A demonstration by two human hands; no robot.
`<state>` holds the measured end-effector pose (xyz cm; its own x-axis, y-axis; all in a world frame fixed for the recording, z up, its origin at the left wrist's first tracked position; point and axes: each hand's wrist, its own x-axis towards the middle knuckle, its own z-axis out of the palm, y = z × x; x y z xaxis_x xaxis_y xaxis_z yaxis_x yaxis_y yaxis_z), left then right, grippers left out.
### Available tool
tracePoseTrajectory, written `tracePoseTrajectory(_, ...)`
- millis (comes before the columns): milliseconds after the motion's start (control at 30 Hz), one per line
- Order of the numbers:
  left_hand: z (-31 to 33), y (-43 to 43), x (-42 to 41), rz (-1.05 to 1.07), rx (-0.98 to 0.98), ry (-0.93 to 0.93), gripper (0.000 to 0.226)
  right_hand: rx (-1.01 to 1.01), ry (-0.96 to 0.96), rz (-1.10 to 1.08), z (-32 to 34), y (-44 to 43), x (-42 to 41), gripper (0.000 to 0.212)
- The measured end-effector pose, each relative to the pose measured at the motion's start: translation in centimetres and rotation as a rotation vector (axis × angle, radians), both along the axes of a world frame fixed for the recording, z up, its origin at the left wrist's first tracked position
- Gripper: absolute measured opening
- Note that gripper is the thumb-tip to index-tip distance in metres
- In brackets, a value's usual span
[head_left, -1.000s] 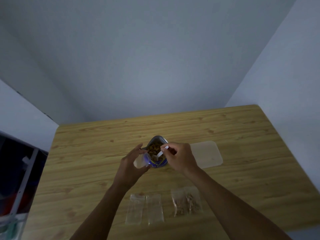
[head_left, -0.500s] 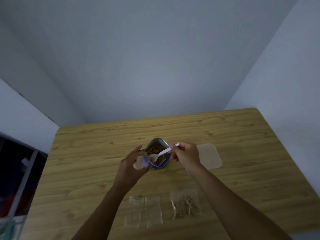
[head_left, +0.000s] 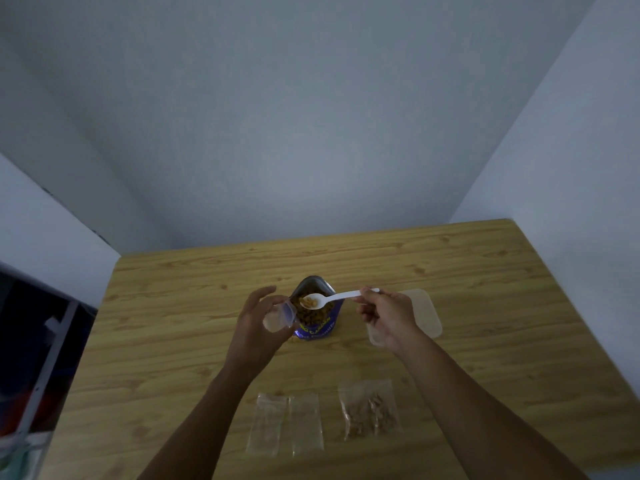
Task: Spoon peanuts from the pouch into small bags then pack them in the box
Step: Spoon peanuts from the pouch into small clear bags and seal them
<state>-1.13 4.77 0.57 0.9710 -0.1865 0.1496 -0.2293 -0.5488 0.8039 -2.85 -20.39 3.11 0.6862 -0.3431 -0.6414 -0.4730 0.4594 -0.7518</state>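
The right hand (head_left: pixel 388 315) pinches the handle of a white plastic spoon (head_left: pixel 337 298), its grip closed on the handle's far end. The spoon lies nearly level, with its bowl over the open mouth of the pouch (head_left: pixel 315 308) and a few peanuts (head_left: pixel 309 302) in it. The pouch stands upright near the middle of the wooden tabletop (head_left: pixel 485 271), blue on its front, silver inside, with more peanuts visible in it. The left hand (head_left: pixel 258 322) holds a small clear bag (head_left: pixel 278 315) just left of the pouch, fingers curled around it and the bag's mouth turned toward the spoon. Behind the right hand a clear plastic box (head_left: pixel 427 315) lies flat on the tabletop, partly hidden by the hand. Nearer the person, 2 empty bags (head_left: pixel 287 424) lie side by side, touching or overlapping along one edge. Just right of them lie 2 filled bags (head_left: pixel 369 408) with peanuts inside, also side by side.
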Motion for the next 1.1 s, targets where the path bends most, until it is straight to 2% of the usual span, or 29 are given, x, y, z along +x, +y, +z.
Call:
tracePoseTrajectory(167, 1.0, -0.7, 0.5, 0.026, 0.034, 0.016, 0.041, -0.058, -0.103, 0.039, 1.9, -0.6, 0.2, 0.013)
tracePoseTrajectory(300, 1.4, -1.2, 0.7, 0.022, 0.046, 0.054, 0.045, -0.256, -0.211, 0.164, 4.3, 0.6, 0.2, 0.013)
tracePoseTrajectory(433, 2.2, -2.4, 0.9, 0.015, 0.020, 0.070, 0.045, -0.509, -0.401, 0.371, 5.8, 2.4, -0.2, 0.008)
tracePoseTrajectory(567, 2.4, -3.1, 0.8, 0.032, 0.045, 0.064, 0.038, -0.665, -0.546, 0.611, 6.7, 3.1, -0.5, 0.012)
tracePoseTrajectory(867, 2.2, -2.9, 0.9, 0.055, -0.047, 0.139, 0.037, -0.692, -0.574, 0.664, 6.8, 2.7, -0.1, 0.015)
tracePoseTrajectory(1033, 2.5, -3.0, 0.8, 0.047, -0.057, 0.091, 0.036, -0.701, -0.672, 0.739, 7.1, 1.5, 0.4, 0.036)
tracePoseTrajectory(1100, 2.5, -3.0, 0.9, 0.053, -0.074, 0.086, 0.035, -0.670, -0.685, 0.690, 7.2, 1.0, 0.8, 0.025)
